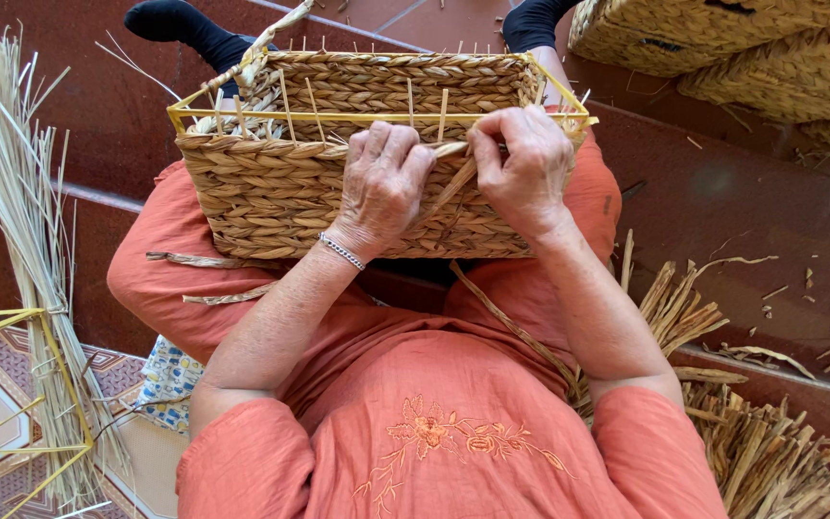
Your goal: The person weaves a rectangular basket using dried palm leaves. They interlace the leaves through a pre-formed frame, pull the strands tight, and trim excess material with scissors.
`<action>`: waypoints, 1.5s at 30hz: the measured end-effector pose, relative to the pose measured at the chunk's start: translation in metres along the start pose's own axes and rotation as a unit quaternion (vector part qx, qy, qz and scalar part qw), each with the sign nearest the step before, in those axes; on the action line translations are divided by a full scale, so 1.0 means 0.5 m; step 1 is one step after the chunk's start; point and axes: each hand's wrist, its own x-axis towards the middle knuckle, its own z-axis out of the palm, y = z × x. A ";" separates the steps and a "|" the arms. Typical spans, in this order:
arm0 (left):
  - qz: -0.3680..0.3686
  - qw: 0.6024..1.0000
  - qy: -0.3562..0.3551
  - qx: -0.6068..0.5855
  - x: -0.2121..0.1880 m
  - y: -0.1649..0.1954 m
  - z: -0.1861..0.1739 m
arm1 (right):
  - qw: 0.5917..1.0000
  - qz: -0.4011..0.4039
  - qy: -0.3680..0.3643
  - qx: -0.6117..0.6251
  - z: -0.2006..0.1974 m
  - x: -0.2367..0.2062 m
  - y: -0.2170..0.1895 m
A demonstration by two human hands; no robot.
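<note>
Basket (338, 197), half woven from flat braided straw, resting on the lap on orange cloth, its open top tilted away from the camera. Yellow wire frame (377, 117) running round the rim, with thin upright stakes (443, 113) poking above the last finished row. Near wall woven almost to the rim; far wall likewise, with a loose braid end (276, 34) sticking up at the far left corner.

Left hand (383, 183) curled over the near rim, fingers together and pressing down on the top row, apparently pinning the work rather than gripping a separate piece. Right hand (524, 168) closed on the working strand (453, 183), pinched just beside the left, the strand trailing down across the front wall and on past the lap toward the right.

Step in hand, by the look of it: weaving the top row along the near rim, close to the wire. Next move probably calls for threading the strand behind the next stake, pulling it snug against the row below while the left keeps the finished part from springing loose.

Further out: bundle of long pale stalks (12, 173) on the left, an empty yellow frame (12, 384) below it, scraps of straw (761, 452) heaped on the right, finished baskets (751, 48) stacked at top right, dark red floor (722, 192) beneath.
</note>
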 end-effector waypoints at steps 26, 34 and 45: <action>-0.037 0.997 -0.071 0.000 -0.005 -0.015 0.041 | 0.812 0.514 -0.198 -0.192 -0.177 -0.360 0.228; -0.034 0.999 -0.021 0.012 0.028 0.023 0.023 | 0.821 0.559 0.050 0.106 -0.198 -0.348 0.247; -0.048 0.853 -0.163 -0.494 -0.031 0.366 0.185 | 0.935 0.292 -0.024 0.201 -0.262 -0.455 0.101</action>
